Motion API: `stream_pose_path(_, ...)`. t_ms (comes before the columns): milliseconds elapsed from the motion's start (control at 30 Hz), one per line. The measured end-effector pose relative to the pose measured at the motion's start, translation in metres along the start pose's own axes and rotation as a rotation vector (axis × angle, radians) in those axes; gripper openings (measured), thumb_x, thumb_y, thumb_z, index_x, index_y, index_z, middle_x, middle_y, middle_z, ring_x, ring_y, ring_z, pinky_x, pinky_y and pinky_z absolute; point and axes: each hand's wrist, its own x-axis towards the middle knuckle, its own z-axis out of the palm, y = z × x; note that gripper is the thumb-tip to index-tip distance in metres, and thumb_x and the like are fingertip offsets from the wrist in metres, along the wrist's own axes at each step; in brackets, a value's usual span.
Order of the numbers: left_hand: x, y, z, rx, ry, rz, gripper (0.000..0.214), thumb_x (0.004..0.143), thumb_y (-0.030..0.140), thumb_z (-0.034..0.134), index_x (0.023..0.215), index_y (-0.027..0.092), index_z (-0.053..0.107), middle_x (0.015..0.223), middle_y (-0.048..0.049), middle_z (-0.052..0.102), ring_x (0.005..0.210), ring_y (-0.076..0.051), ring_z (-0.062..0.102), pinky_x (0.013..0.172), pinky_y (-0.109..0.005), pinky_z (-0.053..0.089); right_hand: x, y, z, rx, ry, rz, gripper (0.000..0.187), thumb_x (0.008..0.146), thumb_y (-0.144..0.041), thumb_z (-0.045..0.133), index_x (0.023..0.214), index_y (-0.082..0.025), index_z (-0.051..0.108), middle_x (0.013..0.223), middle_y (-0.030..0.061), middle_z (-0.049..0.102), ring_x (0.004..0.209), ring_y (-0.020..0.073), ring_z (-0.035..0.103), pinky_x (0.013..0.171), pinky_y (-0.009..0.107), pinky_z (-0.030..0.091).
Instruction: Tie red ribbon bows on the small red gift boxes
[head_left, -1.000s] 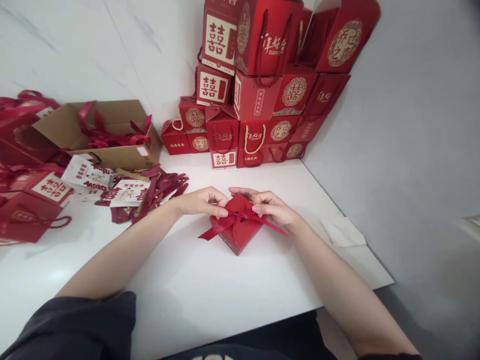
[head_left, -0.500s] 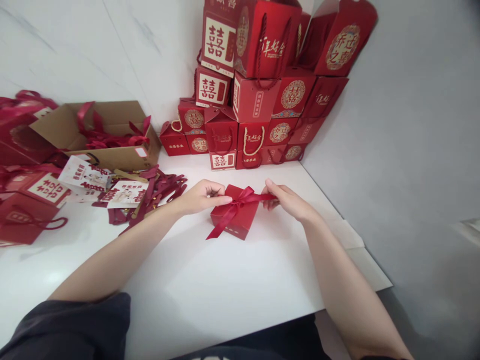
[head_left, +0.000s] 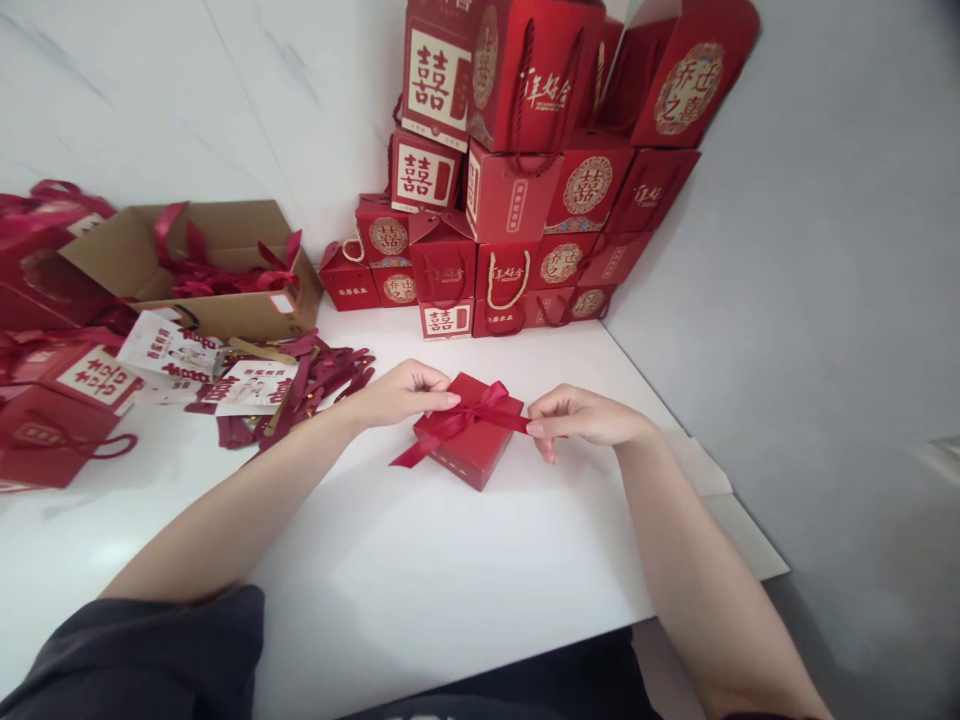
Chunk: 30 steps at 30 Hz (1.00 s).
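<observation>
I log the red box (head_left: 469, 450) on the tabletop (head_left: 450, 590), centred between both hands and well short of the stacked gift boxes (head_left: 517, 240). The right hand (head_left: 581, 415) pinches the ribbon (head_left: 510, 420) near its end, thumb and finger together. The left hand (head_left: 397, 393) has its fingertips closed at the bow (head_left: 480, 403), though I cannot confirm a firm clamp. Risk: a slack pull would let the knot loosen, and an uneven one could drag the box or skew the bow. The box sits near square, bow upward; its barely longer edges run from upper left to lower right, and one tail trails left.
</observation>
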Motion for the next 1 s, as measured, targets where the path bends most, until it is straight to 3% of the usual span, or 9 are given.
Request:
stream_pose_path(233, 0.002, -0.004, -0.002, 0.005, -0.026, -0.017, 0.044, 0.084, 0.037, 0.058, 0.052, 0.015, 0.037, 0.051, 0.0048, 0.033, 0.047, -0.006, 0.029, 0.046, -0.021, 0.023, 0.006, 0.001, 0.001, -0.069, -0.115, 0.027, 0.032, 0.086, -0.042, 0.058, 0.071, -0.016, 0.069, 0.064, 0.0016, 0.068, 0.059, 0.0134, 0.061, 0.065, 0.028, 0.044)
stream_pose_path(400, -0.003, 0.009, 0.004, 0.145, 0.018, -0.026, 0.043, 0.081, 0.043, 0.06, 0.056, 0.015, 0.039, 0.054, 0.0052, 0.034, 0.051, -0.006, 0.031, 0.05, -0.021, 0.027, -0.003, 0.004, -0.005, -0.172, -0.16, 0.127, 0.024, 0.08, -0.038, 0.065, 0.085, -0.017, 0.073, 0.079, 0.0033, 0.072, 0.073, 0.0161, 0.064, 0.073, 0.029, 0.048)
stream_pose_path(500, -0.006, 0.019, 0.008, 0.316, 0.059, -0.054, 0.045, 0.073, 0.049, 0.068, 0.058, 0.015, 0.043, 0.057, 0.0052, 0.037, 0.055, -0.007, 0.033, 0.052, -0.021, 0.028, -0.009, 0.009, -0.014, -0.252, -0.052, 0.144, 0.018, 0.075, -0.026, 0.066, 0.089, -0.018, 0.072, 0.087, 0.0024, 0.072, 0.078, 0.0169, 0.063, 0.074, 0.028, 0.048)
stream_pose_path(600, -0.007, 0.024, 0.011, 0.429, 0.09, -0.077, 0.049, 0.067, 0.054, 0.071, 0.058, 0.016, 0.041, 0.056, 0.0058, 0.035, 0.055, -0.008, 0.031, 0.051, -0.021, 0.025, -0.003, 0.013, -0.016, -0.181, 0.273, 0.043, 0.015, 0.076, -0.02, 0.056, 0.083, -0.019, 0.07, 0.086, 0.0019, 0.07, 0.079, 0.0163, 0.062, 0.076, 0.03, 0.048)
stream_pose_path(700, -0.008, 0.026, 0.011, 0.461, 0.079, -0.075, 0.051, 0.065, 0.056, 0.071, 0.059, 0.016, 0.041, 0.056, 0.006, 0.036, 0.056, -0.008, 0.031, 0.051, -0.021, 0.025, 0.014, 0.01, -0.002, -0.052, 0.585, -0.159, 0.017, 0.085, -0.028, 0.051, 0.088, -0.021, 0.066, 0.102, 0.0036, 0.068, 0.096, 0.0171, 0.06, 0.087, 0.034, 0.045)
stream_pose_path(800, -0.008, 0.027, 0.012, 0.479, 0.086, -0.061, 0.051, 0.064, 0.057, 0.071, 0.059, 0.017, 0.041, 0.057, 0.0061, 0.038, 0.057, -0.008, 0.033, 0.051, -0.02, 0.027, 0.028, 0.004, 0.02, 0.014, 0.569, -0.256, 0.026, 0.091, -0.041, 0.049, 0.088, -0.021, 0.064, 0.123, 0.0048, 0.06, 0.113, 0.0189, 0.054, 0.099, 0.036, 0.04)
stream_pose_path(1000, -0.011, 0.028, 0.012, 0.531, 0.123, -0.046, 0.053, 0.061, 0.057, 0.073, 0.057, 0.017, 0.038, 0.054, 0.0067, 0.034, 0.054, -0.008, 0.031, 0.05, -0.021, 0.025, 0.03, -0.002, 0.036, 0.026, 0.394, -0.269, 0.029, 0.086, -0.042, 0.06, 0.069, -0.018, 0.058, 0.133, 0.0061, 0.052, 0.114, 0.0215, 0.055, 0.1, 0.037, 0.039)
